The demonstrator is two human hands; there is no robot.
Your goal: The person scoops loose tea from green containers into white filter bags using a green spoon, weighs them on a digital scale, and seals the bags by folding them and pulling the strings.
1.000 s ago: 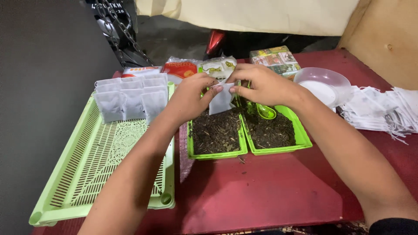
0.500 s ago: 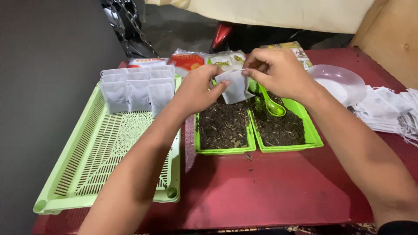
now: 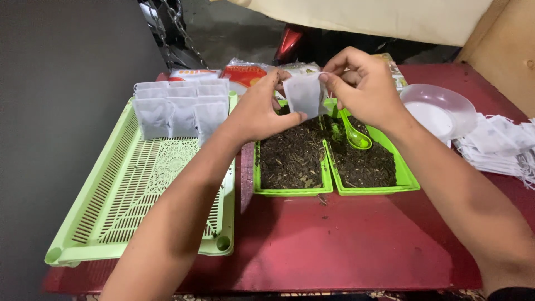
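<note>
— What can't you make out from here?

— The left hand (image 3: 257, 111) covers the near left corner of the small white pouch (image 3: 304, 95), and the fingers of the right hand (image 3: 362, 89) hide its right edge, so whether its top is open I can't tell.

— And behind them?

— The packets (image 3: 245, 73) at the back are mostly blocked by both hands. The green spoon (image 3: 354, 134) loses its handle under the right hand. The pile of white bags (image 3: 501, 146) runs off the right edge.

Count: two small green trays (image 3: 291, 191) (image 3: 372, 188) of dark loose material, one large slatted green tray (image 3: 111, 223), one green spoon (image 3: 353, 135), one clear plastic bowl (image 3: 437, 108), two hands (image 3: 259, 111) (image 3: 365, 89).
</note>
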